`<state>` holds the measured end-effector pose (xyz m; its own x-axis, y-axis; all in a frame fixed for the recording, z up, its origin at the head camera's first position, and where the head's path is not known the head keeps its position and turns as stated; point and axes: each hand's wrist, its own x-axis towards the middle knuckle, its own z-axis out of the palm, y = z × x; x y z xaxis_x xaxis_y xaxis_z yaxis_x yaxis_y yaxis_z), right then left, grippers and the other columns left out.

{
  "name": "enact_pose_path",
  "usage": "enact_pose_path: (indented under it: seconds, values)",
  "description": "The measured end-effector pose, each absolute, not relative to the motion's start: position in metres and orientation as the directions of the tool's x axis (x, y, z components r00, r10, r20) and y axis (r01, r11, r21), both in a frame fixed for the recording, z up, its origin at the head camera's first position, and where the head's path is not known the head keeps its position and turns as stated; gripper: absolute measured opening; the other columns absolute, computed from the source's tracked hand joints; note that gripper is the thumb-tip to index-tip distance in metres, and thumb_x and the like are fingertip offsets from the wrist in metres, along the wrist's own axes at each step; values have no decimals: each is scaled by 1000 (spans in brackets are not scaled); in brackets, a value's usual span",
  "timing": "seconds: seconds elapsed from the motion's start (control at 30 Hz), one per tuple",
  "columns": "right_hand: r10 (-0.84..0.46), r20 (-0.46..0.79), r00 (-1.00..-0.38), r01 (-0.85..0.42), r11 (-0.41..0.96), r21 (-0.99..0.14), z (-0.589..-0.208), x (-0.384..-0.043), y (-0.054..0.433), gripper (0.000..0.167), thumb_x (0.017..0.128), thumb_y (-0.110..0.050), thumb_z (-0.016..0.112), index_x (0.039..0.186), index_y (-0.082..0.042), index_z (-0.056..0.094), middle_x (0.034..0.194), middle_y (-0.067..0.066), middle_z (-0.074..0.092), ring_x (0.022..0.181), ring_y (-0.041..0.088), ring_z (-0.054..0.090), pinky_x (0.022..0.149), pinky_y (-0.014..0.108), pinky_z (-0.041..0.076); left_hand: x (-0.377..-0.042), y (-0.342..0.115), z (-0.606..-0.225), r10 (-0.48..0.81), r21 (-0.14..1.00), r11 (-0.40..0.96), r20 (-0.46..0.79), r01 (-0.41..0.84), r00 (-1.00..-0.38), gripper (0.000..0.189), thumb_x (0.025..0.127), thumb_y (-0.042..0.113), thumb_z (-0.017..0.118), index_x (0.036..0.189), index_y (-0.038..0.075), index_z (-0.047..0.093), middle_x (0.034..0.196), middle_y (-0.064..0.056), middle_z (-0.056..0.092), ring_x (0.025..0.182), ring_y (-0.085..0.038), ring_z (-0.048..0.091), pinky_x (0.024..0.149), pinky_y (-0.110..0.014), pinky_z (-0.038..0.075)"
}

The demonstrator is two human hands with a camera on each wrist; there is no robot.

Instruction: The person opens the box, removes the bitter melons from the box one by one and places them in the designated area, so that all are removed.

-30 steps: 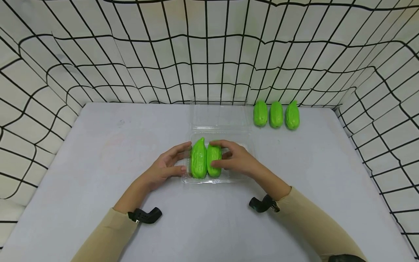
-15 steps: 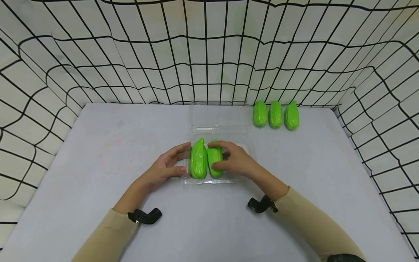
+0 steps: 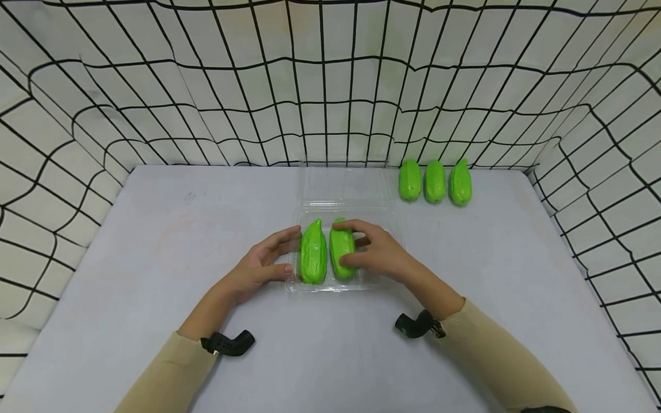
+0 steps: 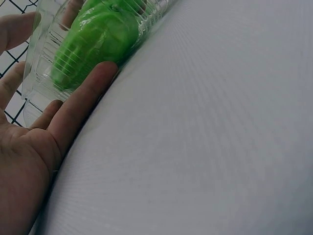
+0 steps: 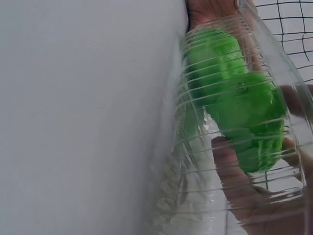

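A clear plastic clamshell box [image 3: 372, 281] stands with its lid back in the middle of the table. Inside lies one green ridged gourd [image 3: 312, 252] on the left, with a pointed tip facing away from me. My right hand [image 3: 379, 252] pinches a second green gourd [image 3: 341, 249] between thumb and fingers, inside the box; the right wrist view shows this through the clear wall. A gap separates the two gourds. My left hand [image 3: 258, 261] rests against the box's left wall, fingers spread and fairly straight, as the left wrist view [image 4: 88, 98] also shows.
At the back right of the white table [image 3: 206, 229], three more green gourds [image 3: 435, 182] stand in a row. The transparent lid [image 3: 346, 186] lies toward the back edge. Black wire mesh [image 3: 325, 86] rises behind the table and along both sides.
My right hand has shifted the pinched gourd slightly to the right, so the gap beside the left gourd has widened. My left hand has stayed in place at the box.
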<state>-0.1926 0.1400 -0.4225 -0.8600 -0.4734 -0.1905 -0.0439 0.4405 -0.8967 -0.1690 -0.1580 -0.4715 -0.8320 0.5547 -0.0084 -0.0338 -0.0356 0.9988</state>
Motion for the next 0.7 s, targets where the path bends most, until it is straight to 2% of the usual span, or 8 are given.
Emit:
enact_pose_path:
  seconds: [0.17,0.7]
  values:
    - [-469,-177,-865,-41,418,-908,-420,-192,145,61,82,-23,80,137,-39,56,145,-11,49,120,30,57,86,44,54,-169,-158,-471,552,999,-36,-7,-33,-834,78,91,2,66,158,8,25,161,-11,28,144,-28,33,95,-30,52]
    - [-490,-62,-870,-99,295,-950,-410,-191,165,64,84,-15,79,142,-26,54,145,-3,50,117,33,57,85,42,53,-169,-158,-471,556,998,-48,-2,-34,-831,77,91,1,65,158,7,25,161,-11,28,144,-28,34,94,-31,53]
